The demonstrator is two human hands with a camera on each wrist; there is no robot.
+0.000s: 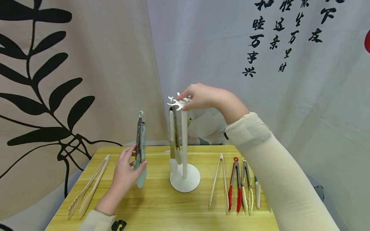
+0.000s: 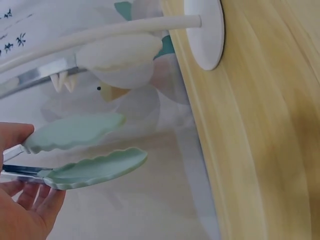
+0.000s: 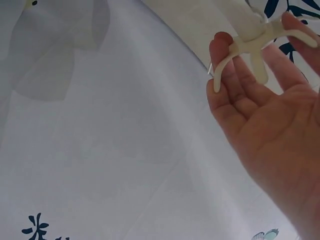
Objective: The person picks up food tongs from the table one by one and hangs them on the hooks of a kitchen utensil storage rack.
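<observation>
My left hand (image 1: 124, 171) holds a pair of light green tongs (image 1: 143, 138) upright above the table, left of a white stand (image 1: 184, 138). In the left wrist view the scalloped green heads of these tongs (image 2: 75, 132) point toward the tabletop, slightly apart, with thumb and fingers on either side. My right hand (image 1: 202, 96) grips the stand's hooked top; the right wrist view shows the fingers around its curved hooks (image 3: 257, 65). Another pair of tongs with whitish heads (image 1: 173, 165) hangs from the stand's left side, close to the post.
Beige tongs (image 1: 88, 200) lie at the left of the wooden table (image 1: 156, 208). On the right lie more beige tongs (image 1: 224, 179), red tongs (image 1: 239, 195), cream-yellow tongs (image 1: 250, 195) and a partly hidden white-ended utensil (image 1: 258, 194) beside my sleeve. A printed curtain (image 1: 121, 64) hangs behind.
</observation>
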